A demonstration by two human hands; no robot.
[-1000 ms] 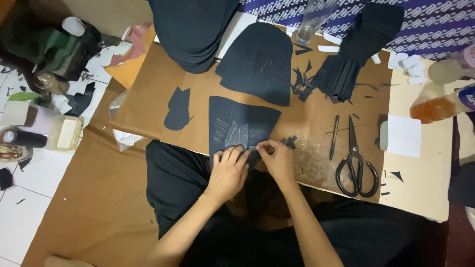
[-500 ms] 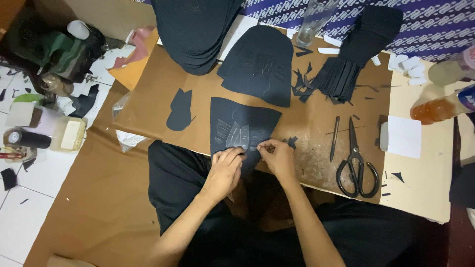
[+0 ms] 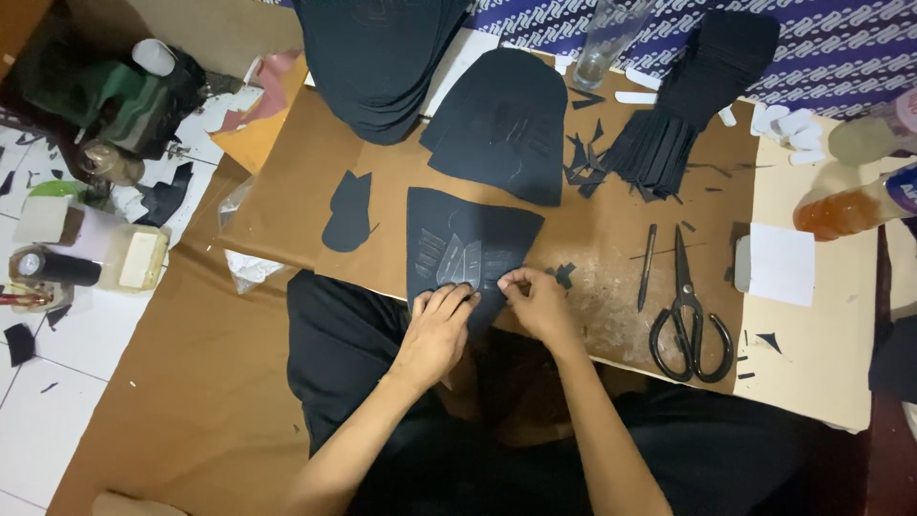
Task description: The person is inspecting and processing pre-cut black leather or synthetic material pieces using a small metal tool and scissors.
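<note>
dark sheet piece (image 3: 468,250), centre of frame on the brown board (image 3: 287,205) | left hand (image 3: 437,327) fingers flat, pressing its lower edge | right hand (image 3: 540,304) fingertips pinched on that edge | seems thin, light, flexible; best held at the near edge

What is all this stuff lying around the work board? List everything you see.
Cut dark sheet: one, black, board's near edge, under both hands.
Small cutout: one, black, left of it.
Rounded pieces: small stack, black, board centre.
Larger stack: black, top edge.
Strip bundle: black, upper right.
Scissors: one, black, right side.
Thin tool: one, dark, beside scissors.
Glass: one, clear, top.
White pad: one, right.
Bottle: one, orange, far right.
Work board: one, brown.
Left hand: flat on sheet.
Right hand: fingers pinching sheet's edge.
</note>
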